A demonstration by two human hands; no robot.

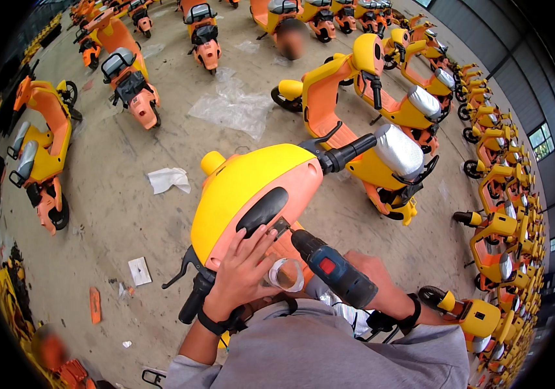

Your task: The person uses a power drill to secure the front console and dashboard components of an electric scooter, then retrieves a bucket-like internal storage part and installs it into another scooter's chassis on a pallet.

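In front of me is the yellow and orange head [245, 175] of a scooter, with a black oval panel [261, 212] on the side facing me. My left hand [245, 269] lies over it with fingers stretched out, fingertips by a small grey metal plate [280, 226] below the panel. My right hand [371, 279] is wrapped round a dark cordless drill [332, 267], its tip pointing at the plate. Whether the tip touches is too small to tell. Beside my left hand is a clear ring-shaped item [299, 279], partly hidden.
The scooter's handlebar grips [352, 151] stick out on both sides. Another scooter [326, 97] stands close at the far right, one [47, 139] at the left; long rows line the right. Clear plastic sheeting [232, 110], white paper [168, 180] and an orange piece [96, 305] lie on the floor.
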